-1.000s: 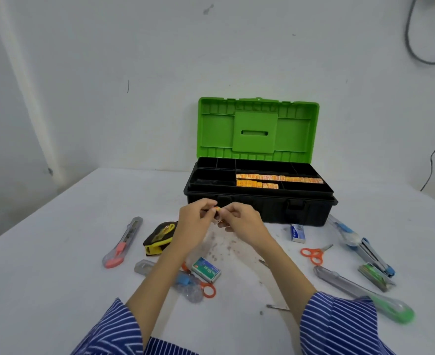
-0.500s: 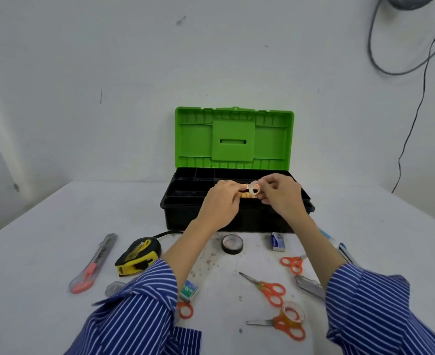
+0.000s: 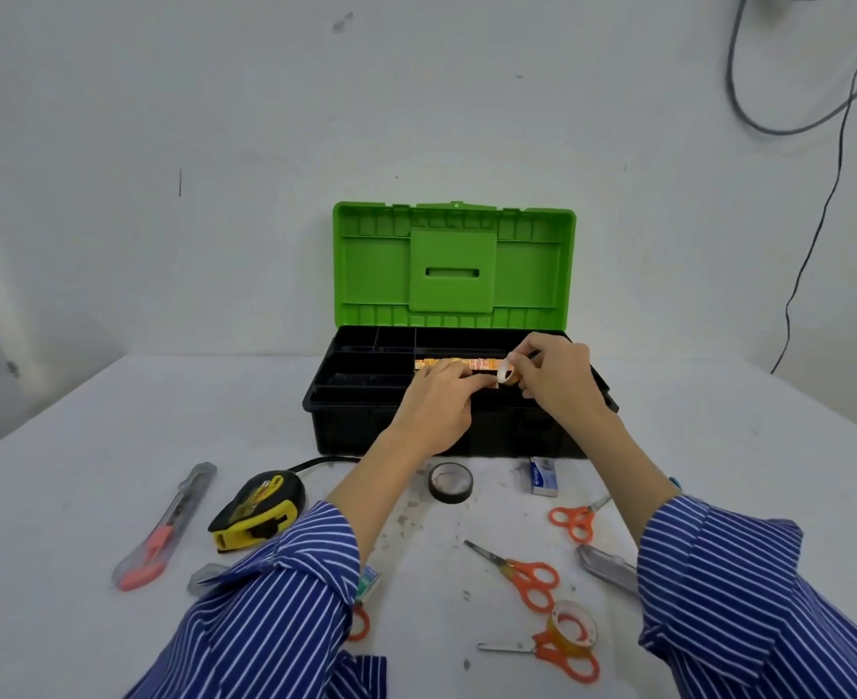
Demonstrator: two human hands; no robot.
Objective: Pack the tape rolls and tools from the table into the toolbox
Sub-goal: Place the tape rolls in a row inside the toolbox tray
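Fingertips (image 3: 516,364) of the right hand (image 3: 557,378) pinch a tape roll (image 3: 507,371) above the toolbox (image 3: 361,426) tray; left hand (image 3: 439,401), at nine o'clock, pinches its loose end, likely tidying it for packing.

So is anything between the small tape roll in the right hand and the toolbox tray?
Nothing visible. The right hand pinches the small tape roll directly over the open toolbox, lid up. The left hand rests beside it on the tray, not under the roll.

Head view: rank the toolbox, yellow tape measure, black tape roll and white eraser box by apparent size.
1. toolbox
2. yellow tape measure
3. black tape roll and white eraser box: they look close in size, so I won't rank them.
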